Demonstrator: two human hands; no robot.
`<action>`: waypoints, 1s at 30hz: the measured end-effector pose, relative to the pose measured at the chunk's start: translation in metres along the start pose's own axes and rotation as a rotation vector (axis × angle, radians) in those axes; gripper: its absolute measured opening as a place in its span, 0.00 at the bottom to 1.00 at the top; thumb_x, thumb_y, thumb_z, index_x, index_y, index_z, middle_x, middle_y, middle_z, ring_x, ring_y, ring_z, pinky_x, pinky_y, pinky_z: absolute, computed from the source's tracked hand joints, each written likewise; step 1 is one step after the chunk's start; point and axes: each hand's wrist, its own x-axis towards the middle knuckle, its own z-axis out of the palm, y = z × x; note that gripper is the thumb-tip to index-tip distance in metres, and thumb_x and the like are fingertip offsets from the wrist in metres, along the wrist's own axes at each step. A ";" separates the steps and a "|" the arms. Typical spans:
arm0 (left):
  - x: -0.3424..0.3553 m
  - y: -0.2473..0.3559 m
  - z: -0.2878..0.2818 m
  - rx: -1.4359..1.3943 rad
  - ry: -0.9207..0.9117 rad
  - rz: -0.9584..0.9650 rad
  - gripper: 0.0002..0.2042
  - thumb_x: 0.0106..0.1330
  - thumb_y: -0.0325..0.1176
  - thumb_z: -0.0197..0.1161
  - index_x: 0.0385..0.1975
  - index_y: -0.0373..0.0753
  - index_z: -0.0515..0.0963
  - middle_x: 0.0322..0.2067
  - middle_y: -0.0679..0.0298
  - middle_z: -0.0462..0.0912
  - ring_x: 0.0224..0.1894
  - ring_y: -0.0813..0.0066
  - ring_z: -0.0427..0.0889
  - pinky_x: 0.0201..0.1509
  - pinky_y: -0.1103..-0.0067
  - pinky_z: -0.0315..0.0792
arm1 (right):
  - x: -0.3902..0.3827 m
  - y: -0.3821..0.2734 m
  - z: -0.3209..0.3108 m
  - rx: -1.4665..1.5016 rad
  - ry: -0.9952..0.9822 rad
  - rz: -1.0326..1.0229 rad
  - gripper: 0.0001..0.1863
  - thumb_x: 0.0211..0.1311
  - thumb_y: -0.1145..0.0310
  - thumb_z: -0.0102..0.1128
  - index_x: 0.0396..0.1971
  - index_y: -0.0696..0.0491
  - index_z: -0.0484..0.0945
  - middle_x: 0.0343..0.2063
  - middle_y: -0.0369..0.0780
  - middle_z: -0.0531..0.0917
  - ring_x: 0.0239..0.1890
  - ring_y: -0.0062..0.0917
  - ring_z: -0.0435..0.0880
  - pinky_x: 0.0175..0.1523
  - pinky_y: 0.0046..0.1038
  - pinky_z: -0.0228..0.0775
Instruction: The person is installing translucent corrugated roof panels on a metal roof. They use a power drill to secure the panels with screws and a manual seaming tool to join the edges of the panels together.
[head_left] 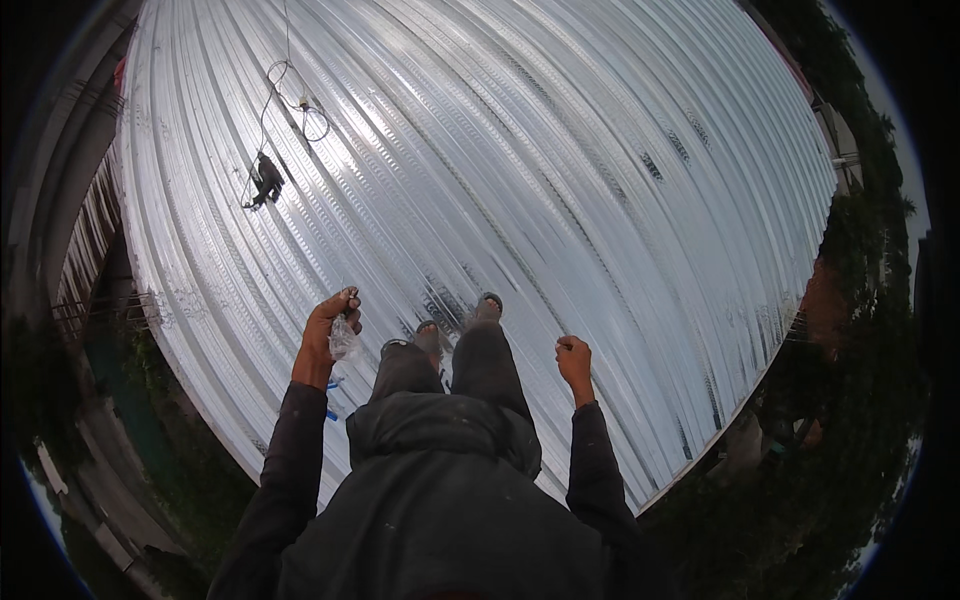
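My left hand is closed on a small clear plastic bag, with a small object between thumb and finger that is too small to name. To the right of my legs, my right hand is curled closed, its fingertips together on something I cannot make out. Beneath me spreads a shiny corrugated metal roof, where my feet rest in sandals. Small blue items show partly behind my left forearm.
A dark power tool lies on the roof at upper left, with a looped cable running up from it. The roof's edges curve down both sides, with trees beyond on the right and structures on the left.
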 end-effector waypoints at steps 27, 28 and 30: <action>-0.033 0.070 -0.116 -0.837 0.377 0.688 0.08 0.75 0.34 0.58 0.48 0.40 0.76 0.36 0.66 0.82 0.26 0.75 0.75 0.28 0.77 0.69 | 0.320 -0.564 0.228 -0.284 -0.491 -0.424 0.13 0.63 0.71 0.63 0.43 0.64 0.83 0.30 0.44 0.85 0.24 0.24 0.83 0.28 0.26 0.76; -0.033 0.103 -0.124 -0.797 0.366 0.695 0.08 0.74 0.34 0.60 0.47 0.40 0.76 0.35 0.66 0.81 0.26 0.77 0.75 0.29 0.78 0.68 | 0.297 -0.571 0.249 -0.309 -0.550 -0.422 0.12 0.65 0.71 0.63 0.42 0.64 0.82 0.27 0.41 0.84 0.23 0.22 0.82 0.28 0.25 0.76; -0.027 0.166 -0.149 -0.694 0.384 0.664 0.09 0.73 0.35 0.61 0.47 0.38 0.76 0.35 0.66 0.82 0.26 0.79 0.75 0.29 0.79 0.68 | 0.270 -0.564 0.285 -0.345 -0.640 -0.417 0.10 0.66 0.72 0.63 0.40 0.64 0.82 0.24 0.38 0.83 0.22 0.20 0.81 0.27 0.24 0.75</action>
